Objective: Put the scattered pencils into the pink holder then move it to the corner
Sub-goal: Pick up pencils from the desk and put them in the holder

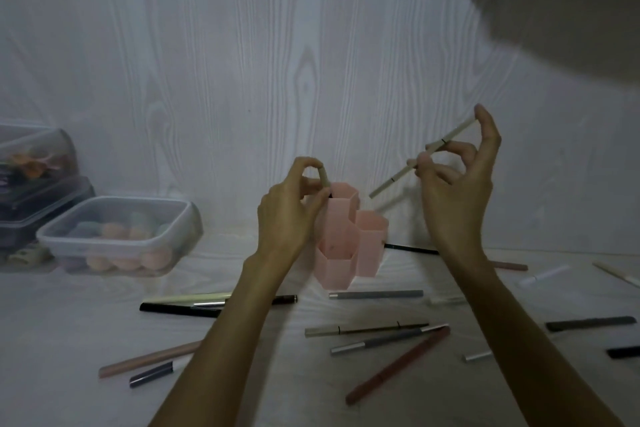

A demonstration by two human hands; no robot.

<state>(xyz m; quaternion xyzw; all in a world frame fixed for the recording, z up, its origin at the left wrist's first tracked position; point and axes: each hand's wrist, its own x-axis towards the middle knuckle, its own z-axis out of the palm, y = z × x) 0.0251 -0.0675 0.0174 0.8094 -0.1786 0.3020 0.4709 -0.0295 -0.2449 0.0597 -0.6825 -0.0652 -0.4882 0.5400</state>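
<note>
Pencils [375,295] litter the table around the pink holder [346,239]; each grip pinches one, the left's seemingly entering the holder.

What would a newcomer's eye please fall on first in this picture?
The pink holder at centre, with the left hand lowering a beige pencil into it. The right hand holds another pencil above it. More pencils lie scattered in front.

One pink holder [348,236], four hexagonal cells showing; two hands, left hand [294,211] and right hand [457,191], one pencil each; roughly fifteen pencils loose on the table [69,340]; three lidded containers at left.
</note>
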